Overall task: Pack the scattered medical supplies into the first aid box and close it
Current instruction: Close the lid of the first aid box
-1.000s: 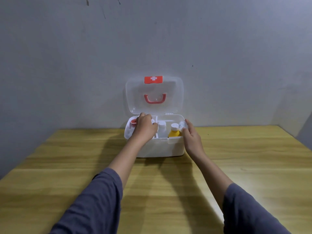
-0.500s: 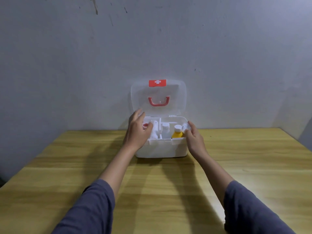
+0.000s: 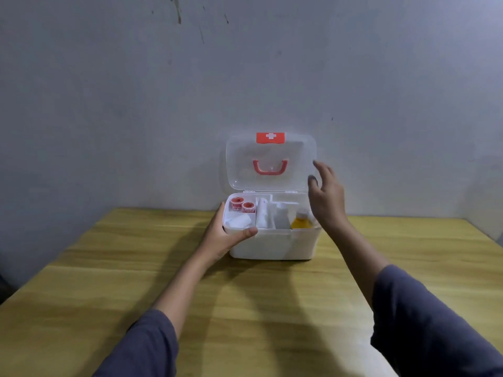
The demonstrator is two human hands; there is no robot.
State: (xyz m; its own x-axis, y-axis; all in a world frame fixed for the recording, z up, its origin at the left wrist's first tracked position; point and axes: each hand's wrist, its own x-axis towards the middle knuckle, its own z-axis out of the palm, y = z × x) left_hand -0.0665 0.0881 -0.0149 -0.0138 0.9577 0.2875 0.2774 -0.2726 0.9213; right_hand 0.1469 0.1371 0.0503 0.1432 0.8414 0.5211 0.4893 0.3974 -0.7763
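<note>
A white first aid box (image 3: 283,244) stands on the wooden table against the wall. Its clear lid (image 3: 296,161) is up, with a red handle and a red cross label. Inside lie two red-capped tape rolls (image 3: 241,204), a white gauze roll (image 3: 241,221), white bottles (image 3: 281,216) and a yellow bottle (image 3: 300,222). My left hand (image 3: 227,235) grips the box's front left corner, thumb on the rim. My right hand (image 3: 326,195) is raised at the lid's right edge, fingers apart and touching or nearly touching it.
The wooden table (image 3: 136,268) stretches toward me. A grey wall (image 3: 136,104) rises directly behind the box. The table's right edge (image 3: 484,235) lies near the frame's right side.
My left hand came out of the box and now grips its front left corner. My right hand rose from the box's right rim up to the lid's right edge.
</note>
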